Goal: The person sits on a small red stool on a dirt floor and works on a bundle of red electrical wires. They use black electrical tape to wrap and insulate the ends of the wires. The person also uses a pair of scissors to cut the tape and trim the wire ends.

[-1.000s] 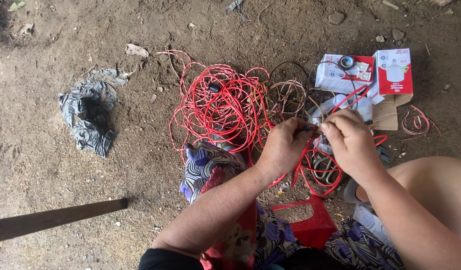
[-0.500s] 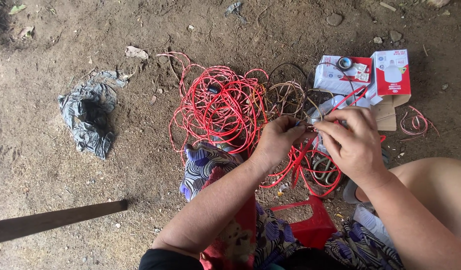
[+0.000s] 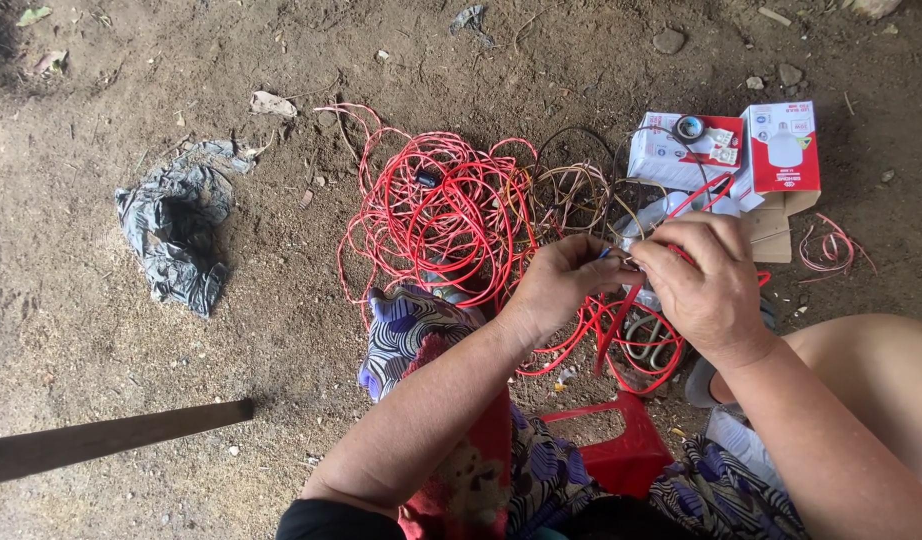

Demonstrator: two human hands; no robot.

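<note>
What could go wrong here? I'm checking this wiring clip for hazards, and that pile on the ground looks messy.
The left hand and right hand pinch a thin wire end between them; a stray strand might prick a fingertip. The red wire tangle lies loose on the dirt ground by the person's legs, so a loop could snag. The cardboard boxes sit close enough to get dragged.

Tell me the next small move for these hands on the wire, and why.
Probably keep the left hand pinching steady while the right hand works the wire end between their fingertips: both hands meet there, above the tangled red wire coil on the dirt ground.
</note>
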